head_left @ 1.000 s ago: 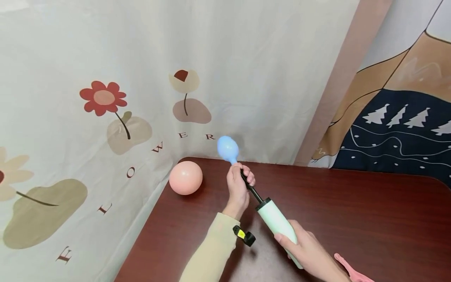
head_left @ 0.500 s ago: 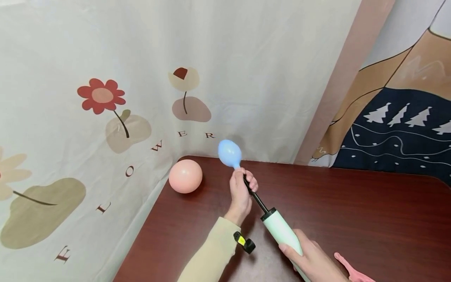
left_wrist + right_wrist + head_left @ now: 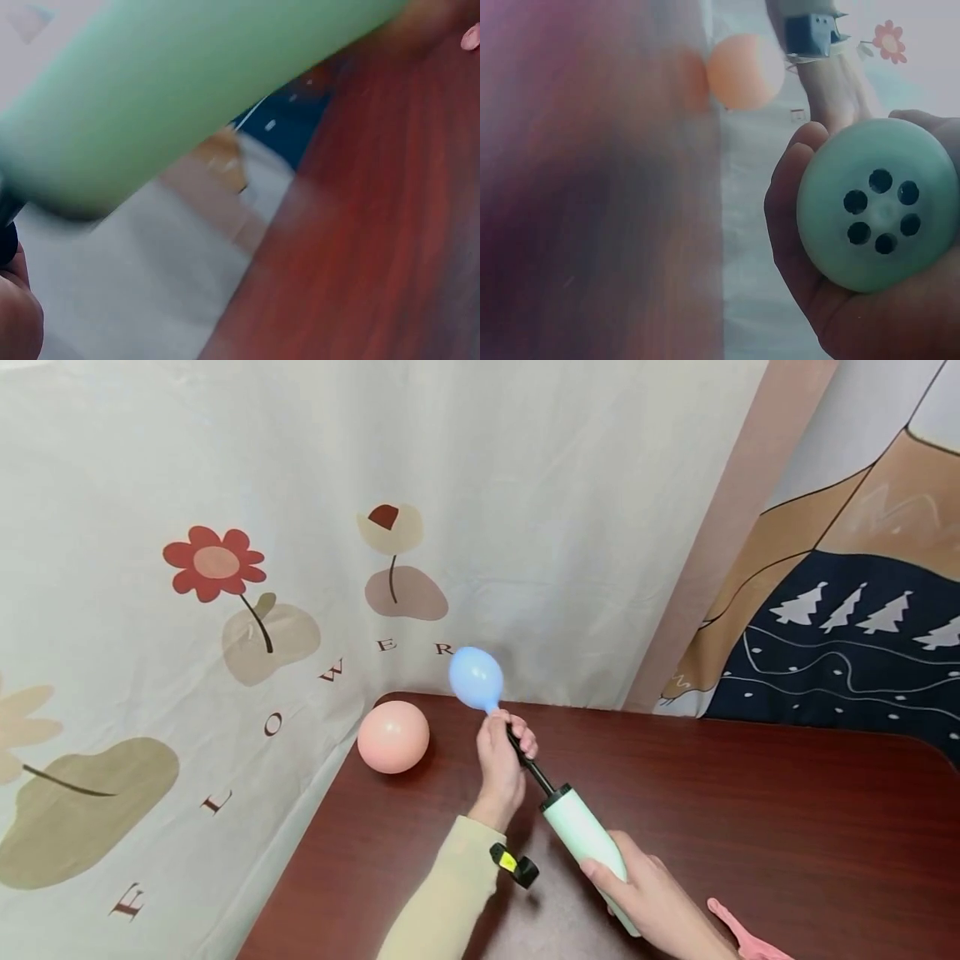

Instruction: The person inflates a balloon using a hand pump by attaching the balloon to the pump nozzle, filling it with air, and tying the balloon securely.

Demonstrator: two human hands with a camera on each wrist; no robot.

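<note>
We see the left hand (image 3: 501,764) with its fingers curled round the black rod (image 3: 542,778) of the pale green pump (image 3: 585,833), at the neck of the blue balloon (image 3: 477,678), which points toward the far curtain (image 3: 570,568). Nearer and to the right, we find the right hand (image 3: 637,885) gripping the pump's body (its near end shows six round holes), the pump slanting over the table (image 3: 787,810). We also notice a round pink balloon (image 3: 393,737) at the far left and a slim pink thing (image 3: 738,931) at the near right.
</note>
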